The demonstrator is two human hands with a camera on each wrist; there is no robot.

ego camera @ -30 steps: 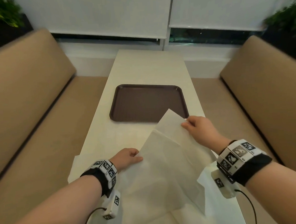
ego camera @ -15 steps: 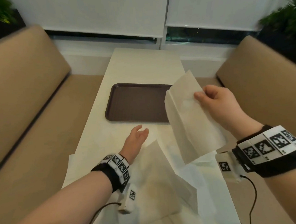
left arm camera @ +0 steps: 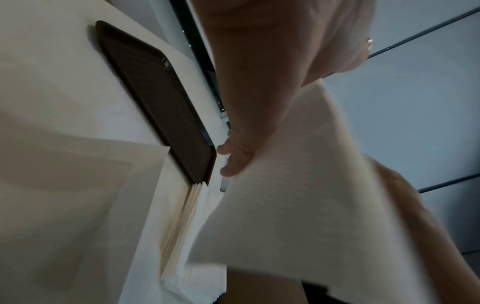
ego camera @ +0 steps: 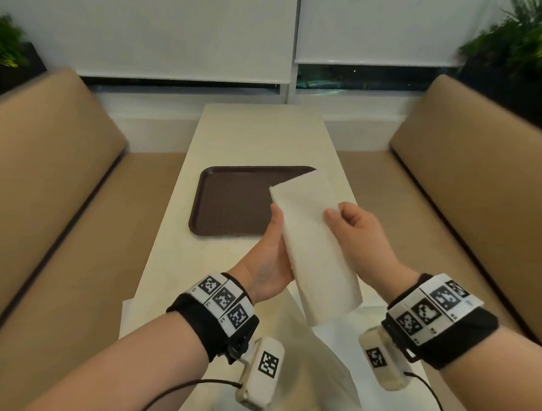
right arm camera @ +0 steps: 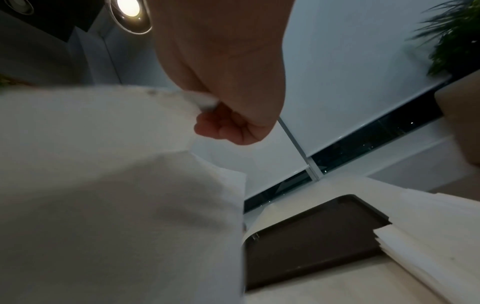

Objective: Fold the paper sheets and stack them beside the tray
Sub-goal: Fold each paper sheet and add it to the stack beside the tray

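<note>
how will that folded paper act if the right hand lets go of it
Probably floppy: the folded paper sags below the right hand and left hand. Likely very light, since a fingertip pinch carries it. Laid on the table, it may spring partly open.

Head view evenly lit, edges bowed and smeared; wrist views dim, blurred; ceiling lamp (right arm camera: 131,15) glares.

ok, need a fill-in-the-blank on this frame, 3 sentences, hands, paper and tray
The folded white paper sheet is held in the air by ____ hands.
The dark brown plastic tray holds ____ sheets.
The right hand pinches the sheet's ____ edge, the left hand the other.

Missing: both; no; right
</note>
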